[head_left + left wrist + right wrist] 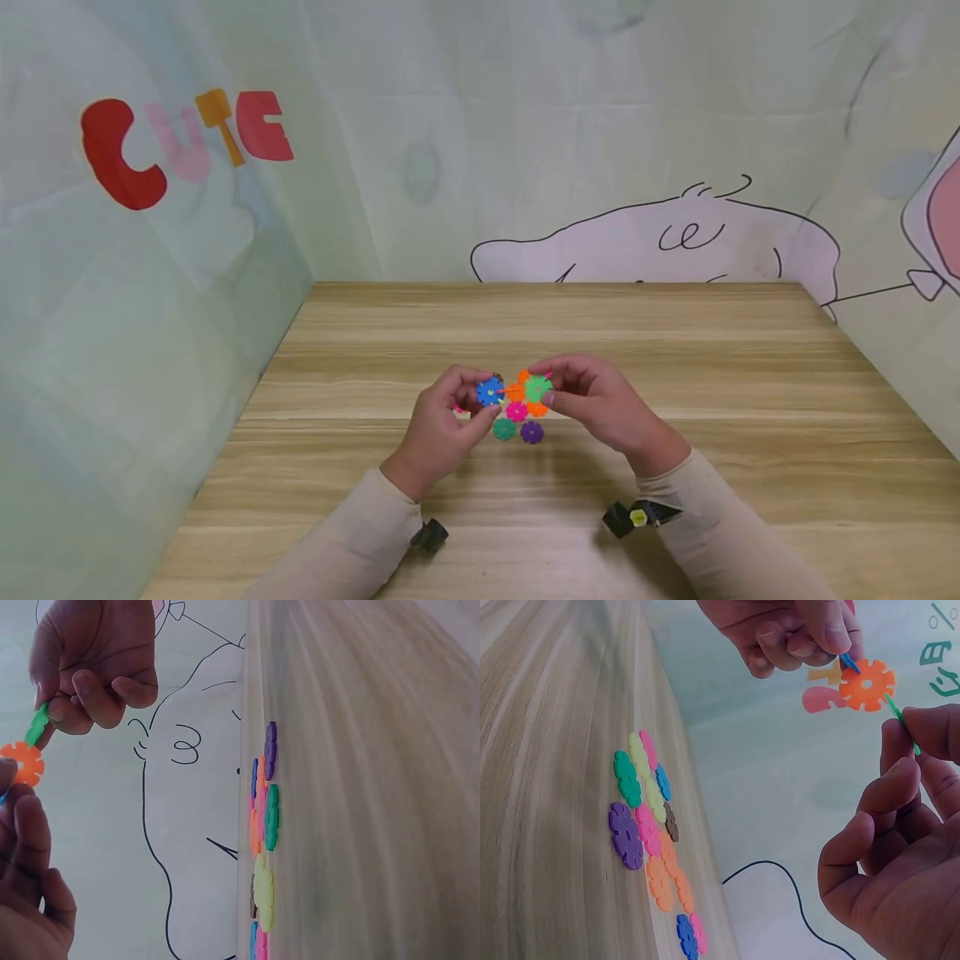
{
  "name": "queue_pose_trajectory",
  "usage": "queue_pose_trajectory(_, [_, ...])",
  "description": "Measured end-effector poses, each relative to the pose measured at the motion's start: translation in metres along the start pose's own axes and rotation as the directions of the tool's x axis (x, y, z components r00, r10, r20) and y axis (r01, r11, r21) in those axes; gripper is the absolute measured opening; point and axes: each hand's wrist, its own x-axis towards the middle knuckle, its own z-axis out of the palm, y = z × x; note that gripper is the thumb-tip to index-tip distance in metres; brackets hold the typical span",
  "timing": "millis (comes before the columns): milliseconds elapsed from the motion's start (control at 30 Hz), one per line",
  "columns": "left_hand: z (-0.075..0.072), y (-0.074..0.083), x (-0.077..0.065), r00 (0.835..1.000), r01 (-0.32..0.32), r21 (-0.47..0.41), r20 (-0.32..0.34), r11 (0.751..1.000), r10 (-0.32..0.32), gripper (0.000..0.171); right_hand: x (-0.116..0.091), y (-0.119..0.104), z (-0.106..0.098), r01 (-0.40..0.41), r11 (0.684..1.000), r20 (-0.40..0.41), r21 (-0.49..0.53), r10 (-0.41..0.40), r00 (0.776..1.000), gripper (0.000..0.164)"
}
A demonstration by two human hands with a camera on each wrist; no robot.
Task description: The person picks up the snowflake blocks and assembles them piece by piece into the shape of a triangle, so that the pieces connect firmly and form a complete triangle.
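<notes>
My left hand (438, 425) pinches a blue notched plastic disc (491, 392) between thumb and fingers. My right hand (603, 404) pinches a light green notched disc (537, 388) by its edge. Between them sits an orange notched disc (867, 685), its rim meeting the blue disc on one side and the green on the other. In the head view this orange disc shows nearly edge-on. All three are held up above the table, and the fingertips cover part of the blue and green discs.
Several more discs lie flat on the wooden table (360, 333) beneath the hands, among them a purple disc (532, 432), a dark green disc (504, 429), a pink disc (517, 412) and a yellow disc (263, 892). Printed walls stand behind and beside the table.
</notes>
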Motion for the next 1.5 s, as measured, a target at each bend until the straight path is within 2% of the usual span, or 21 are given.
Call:
queue_pose_trajectory(267, [-0.001, -0.001, -0.001, 1.0, 0.019, -0.002, 0.018, 1.0, -0.019, 0.035, 0.0, 0.002, 0.001, 0.025, 1.0, -0.015, -0.009, -0.025, 1.0, 0.031])
queue_pose_trajectory(667, [-0.001, 0.002, -0.001, 0.999, 0.003, -0.022, 0.046, 1.0, -0.002, 0.034, -0.002, 0.0, 0.005, -0.022, 1.0, -0.013, -0.006, 0.022, 1.0, 0.032])
queue_pose_trajectory(1033, [-0.001, 0.001, -0.002, 0.996, -0.02, -0.003, 0.083, 1.0, 0.02, 0.032, -0.002, 0.0, 0.01, -0.001, 1.0, -0.025, 0.001, 0.001, 1.0, 0.031])
queue_pose_trajectory(1300, [0.0, 0.002, -0.002, 0.999, 0.007, -0.023, 0.047, 1.0, -0.006, 0.034, -0.001, 0.0, 0.01, -0.002, 1.0, -0.017, -0.012, 0.001, 1.0, 0.031])
queue_pose_trajectory(1500, [0.001, 0.001, -0.002, 0.999, -0.014, -0.021, 0.04, 1.0, 0.015, 0.037, -0.001, 0.002, 0.013, 0.045, 0.999, 0.007, 0.019, -0.046, 0.999, 0.032])
